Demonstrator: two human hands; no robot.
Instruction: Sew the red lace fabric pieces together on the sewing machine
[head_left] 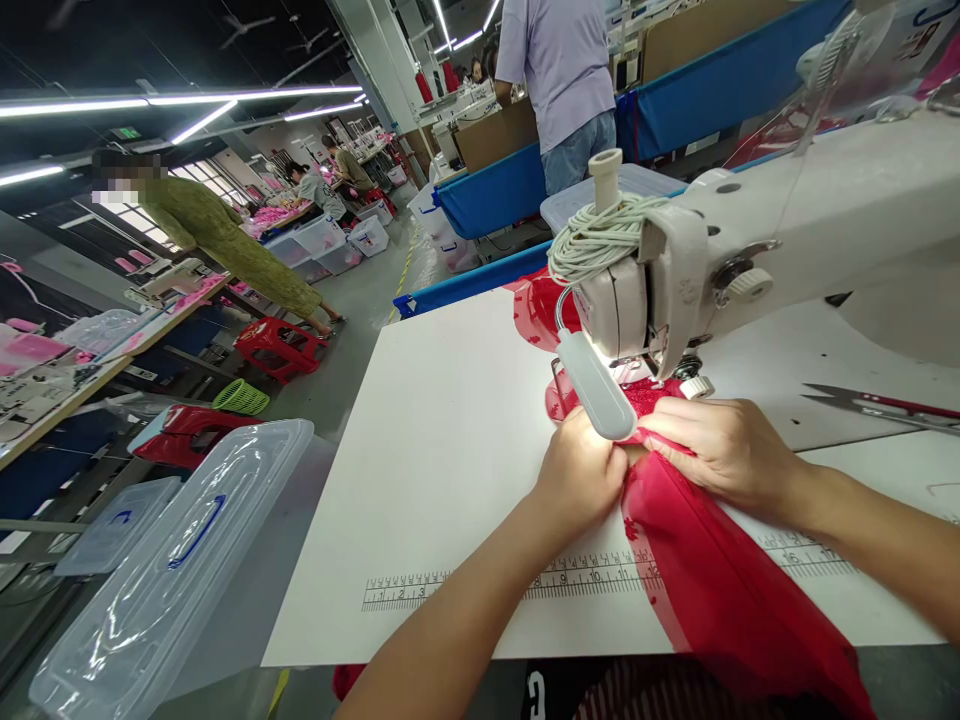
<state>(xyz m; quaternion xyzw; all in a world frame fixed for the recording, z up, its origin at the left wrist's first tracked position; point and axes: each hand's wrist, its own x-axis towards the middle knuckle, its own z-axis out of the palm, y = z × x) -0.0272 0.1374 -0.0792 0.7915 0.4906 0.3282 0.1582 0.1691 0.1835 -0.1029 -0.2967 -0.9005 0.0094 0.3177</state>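
Bright red, thin, slightly see-through fabric is lying nearest, spreading in soft folds and hanging over the near edge of the smooth white tabletop. Along its left side, a sheerer border is showing small, darker red spots. The bare right hand is grasping this fabric, its thumb and forefinger pinching a narrow fold. The bare left hand is resting at the fabric's left edge, its fingers curling inward; because a pale grey, flat, rounded paddle is covering the fingertips, I cannot tell whether they are gripping. This paddle is hanging from a bent wire at the glossy white sewing machine. Around the machine's head, a pale green, smooth cord is coiling in many loops. Printed black ruler marks are running across the near part of the tabletop, passing beneath the fabric. To the right, slender, pointed scissors of dark metal and red are lying. At the left, a clear, shiny plastic box is standing beside the tabletop. Far behind, a person in a lavender shirt is standing.
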